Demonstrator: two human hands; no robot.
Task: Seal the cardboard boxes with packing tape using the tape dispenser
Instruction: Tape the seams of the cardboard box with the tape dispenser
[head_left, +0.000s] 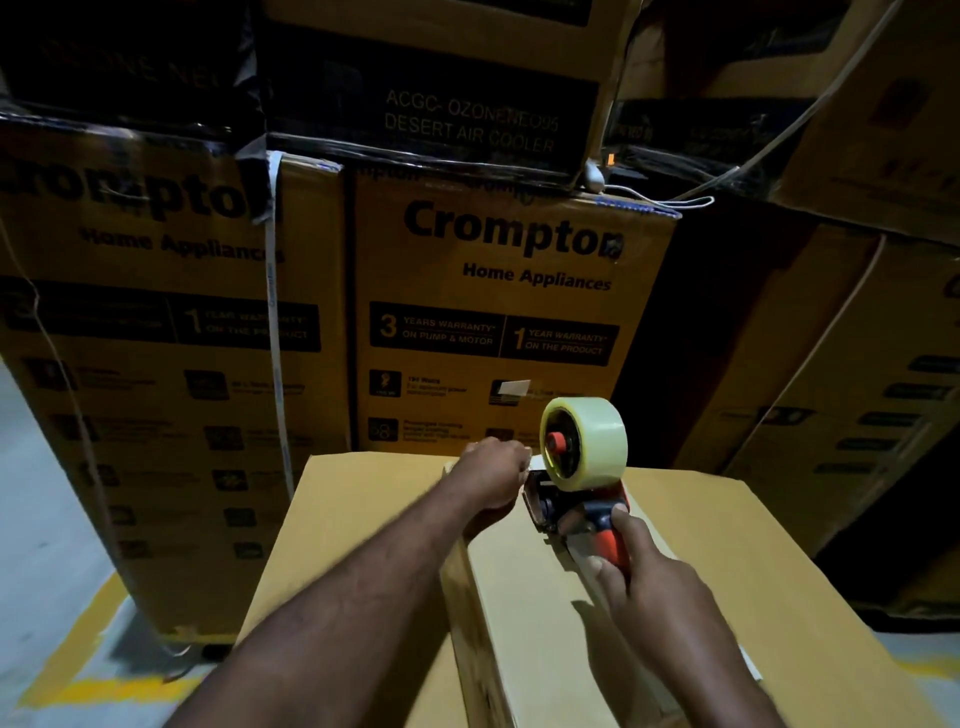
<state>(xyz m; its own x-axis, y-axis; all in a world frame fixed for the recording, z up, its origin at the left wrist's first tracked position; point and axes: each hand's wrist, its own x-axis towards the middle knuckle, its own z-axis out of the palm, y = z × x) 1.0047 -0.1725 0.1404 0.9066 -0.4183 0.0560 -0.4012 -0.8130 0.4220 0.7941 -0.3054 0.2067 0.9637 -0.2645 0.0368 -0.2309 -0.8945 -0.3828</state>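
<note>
The orange-handled tape dispenser with its clear roll (583, 449) sits at the plain brown cardboard box's (358, 519) far edge, toward 12 o'clock. The right hand (644, 587) grips its handle. The left hand (493, 478), at its 9 o'clock, is curled; on what, I cannot tell. Taping looks just begun, with most of the seam left.

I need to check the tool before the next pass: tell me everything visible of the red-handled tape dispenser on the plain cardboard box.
The red-handled tape dispenser has a dark, metal-looking frame, an orange-red plastic handle and a roll of clear yellowish packing tape on a red hub. It stands near the far end of the plain brown cardboard box, roll uppermost. The right hand grips the handle; the left hand, fingers curled, is at its front end, its hold hidden.
</note>
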